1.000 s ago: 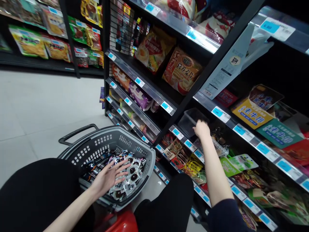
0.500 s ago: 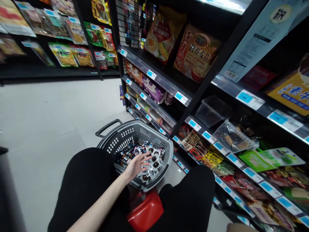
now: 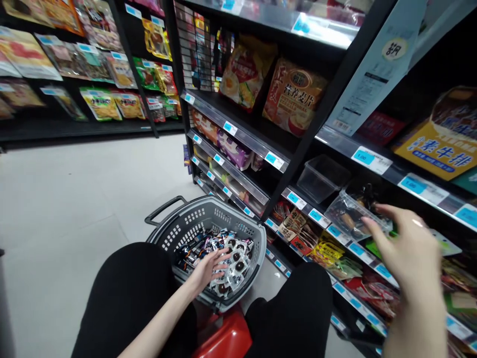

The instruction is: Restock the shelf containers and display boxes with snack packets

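Note:
My left hand hovers over the grey shopping basket, palm turned inward and fingers apart, with nothing held. Inside the basket lie many small wrapped snacks, some in clear wrappers with dark round centres, others in dark shiny wrappers. My right hand is at the shelf on the right, thumb and fingers spread, holding nothing visible. It is nearest to a clear plastic bin that has a few small packed items in it. Whether its fingertips touch the bin's contents I cannot tell.
Another clear bin stands left of the nearer one. Cereal bags sit on the shelf above. A red object is between my knees, below the basket. Packaged snacks line the far left shelving, across a white floor.
My right hand has come up from the lower right edge to the clear bin on the shelf. My left hand stays over the basket. The view has tilted up slightly.

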### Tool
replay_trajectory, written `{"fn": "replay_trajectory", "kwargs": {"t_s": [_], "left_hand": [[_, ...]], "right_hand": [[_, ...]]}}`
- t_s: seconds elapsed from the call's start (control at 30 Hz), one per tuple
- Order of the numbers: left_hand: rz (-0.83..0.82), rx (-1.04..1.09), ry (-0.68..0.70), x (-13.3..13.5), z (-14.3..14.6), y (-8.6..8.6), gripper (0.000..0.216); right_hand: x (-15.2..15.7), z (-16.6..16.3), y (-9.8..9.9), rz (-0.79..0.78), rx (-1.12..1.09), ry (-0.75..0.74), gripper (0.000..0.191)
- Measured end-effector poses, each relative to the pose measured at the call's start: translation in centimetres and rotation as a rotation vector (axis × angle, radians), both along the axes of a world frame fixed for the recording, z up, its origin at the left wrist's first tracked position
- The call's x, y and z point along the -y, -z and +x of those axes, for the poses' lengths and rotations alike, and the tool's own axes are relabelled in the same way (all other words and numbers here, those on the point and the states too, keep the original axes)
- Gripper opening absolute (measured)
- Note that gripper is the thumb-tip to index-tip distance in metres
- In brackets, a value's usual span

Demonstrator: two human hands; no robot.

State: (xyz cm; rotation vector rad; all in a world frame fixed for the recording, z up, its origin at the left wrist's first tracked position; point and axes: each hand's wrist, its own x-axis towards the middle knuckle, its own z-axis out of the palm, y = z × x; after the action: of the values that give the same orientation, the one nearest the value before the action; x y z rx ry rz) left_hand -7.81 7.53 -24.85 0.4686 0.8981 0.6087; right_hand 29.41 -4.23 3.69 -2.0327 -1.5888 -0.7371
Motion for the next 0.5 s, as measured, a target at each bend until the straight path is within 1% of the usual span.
{"fn": "replay_trajectory", "kwargs": {"t_s": [0.07, 0.13, 0.2, 0.23, 0.3, 0.37, 0.43, 0.5], "left_hand": [[-0.005, -0.01, 0.017, 0.0, 0.0, 0.5, 0.043], [-0.01, -0.013, 0.032, -0.1, 0.1, 1.0, 0.045], [-0.007, -0.018, 0.033, -0.2, 0.1, 1.1, 0.045], [-0.002, -0.018, 0.032, -0.2, 0.1, 1.0, 0.045], [0.003, -0.016, 0.033, -0.2, 0.1, 0.6, 0.044], [-0.009, -0.016, 0.036, -0.2, 0.0, 0.1, 0.043], [-0.02, -0.004, 0.035, -0.2, -0.1, -0.1, 0.043], [-0.023, 0.022, 0.037, 0.0, 0.0, -0.1, 0.043]], "right_hand": [[-2.3, 1.6, 0.8, -0.171, 0.159, 0.158, 0.041], [-4.6, 3.2, 1.8, -0.325, 0.285, 0.323, 0.03], [-5.8, 4.4, 2.4, -0.399, 0.321, 0.414, 0.019], [-6.0, 4.8, 2.5, -0.406, 0.313, 0.418, 0.017], [-5.5, 5.0, 2.4, -0.378, 0.297, 0.383, 0.015], [-4.2, 4.2, 2.1, -0.308, 0.329, 0.308, 0.017], [-2.3, 2.5, 1.7, -0.213, 0.398, 0.197, 0.022], [0.1, -0.2, 1.4, -0.109, 0.446, 0.062, 0.028]]}}
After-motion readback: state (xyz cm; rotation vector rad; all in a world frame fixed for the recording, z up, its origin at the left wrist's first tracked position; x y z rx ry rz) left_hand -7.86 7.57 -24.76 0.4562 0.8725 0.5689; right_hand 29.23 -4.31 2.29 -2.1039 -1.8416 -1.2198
